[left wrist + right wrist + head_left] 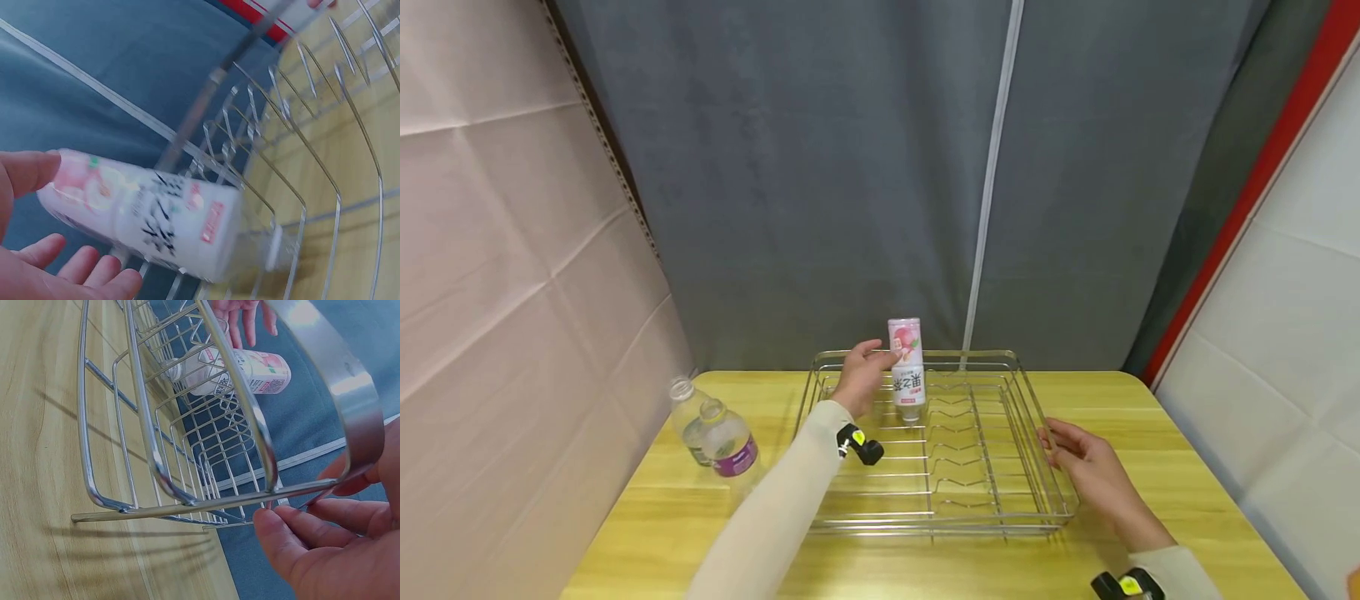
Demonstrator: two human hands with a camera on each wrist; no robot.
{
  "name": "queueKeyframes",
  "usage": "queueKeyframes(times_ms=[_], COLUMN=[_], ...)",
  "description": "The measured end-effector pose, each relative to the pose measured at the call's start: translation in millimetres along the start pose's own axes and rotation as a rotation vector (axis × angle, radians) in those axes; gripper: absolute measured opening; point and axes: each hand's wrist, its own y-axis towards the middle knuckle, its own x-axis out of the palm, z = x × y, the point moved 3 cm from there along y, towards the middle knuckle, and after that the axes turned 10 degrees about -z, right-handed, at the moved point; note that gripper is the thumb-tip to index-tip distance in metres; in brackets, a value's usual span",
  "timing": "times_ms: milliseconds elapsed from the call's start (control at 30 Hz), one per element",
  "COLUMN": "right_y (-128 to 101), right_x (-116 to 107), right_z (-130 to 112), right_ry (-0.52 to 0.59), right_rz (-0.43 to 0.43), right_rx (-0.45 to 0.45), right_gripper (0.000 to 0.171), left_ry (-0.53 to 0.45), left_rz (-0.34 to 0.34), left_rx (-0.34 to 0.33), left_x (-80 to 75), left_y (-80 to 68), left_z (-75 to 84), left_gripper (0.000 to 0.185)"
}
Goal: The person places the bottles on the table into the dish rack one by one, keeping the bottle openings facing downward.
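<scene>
A pink-and-white labelled drink bottle [907, 367] stands upside down in the metal wire rack [925, 527], its neck among the wires. My left hand [861, 379] is at the bottle's left side. In the left wrist view its thumb [37, 170] lies against the raised base end of the bottle, while the other fingers [103, 270] spread loosely below. At the rack's right side, my right hand [1093, 475] holds the rim. The right wrist view shows its thumb [275, 528] and fingers pinching near the wide flat metal band [356, 406].
Two clear plastic bottles stand left of the rack, one with a purple label [735, 457] and one behind it [683, 408]. The wooden table [640, 533] meets a grey curtain [820, 183] at the back. Pale cloth walls rise on both sides.
</scene>
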Motion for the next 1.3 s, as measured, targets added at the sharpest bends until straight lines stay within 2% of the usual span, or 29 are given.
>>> queueKeyframes(times_ms=[133,400,633,933,1033,1300], right_y=[0,1,1,1,1,1], right_x=[-1,-2,0,-1,-1,-1], right_z=[1,3,2,4,4,3], right_ry=[-0.005,0.016,0.034,0.048,0.053,0.055], right_rz=[-0.003,-0.021,-0.026,-0.029,-0.032,-0.042], right_rx=[-0.005,-0.015,-0.018,-0.025,-0.020,-0.009], right_gripper=[0.056,0.056,0.057,0.057,0.058,0.058], left_ry=[-0.031,-0.178,-0.141,0.049,0.094,0.098], left_rz=[-0.032,-0.155,-0.208,-0.171,-0.146,-0.058], left_rx=[0.019,0.061,0.125,0.283,0.312,0.384], left_x=[2.3,9.9,7.1,-2.2,-5.9,-24.7], left_y=[-10.2,-36.6,-68.4,-117.2,-131.3,-168.3], left_z=[14.6,45.2,61.2,69.7,70.2,68.7], left_gripper=[0.064,0.065,0.062,0.059,0.058,0.056])
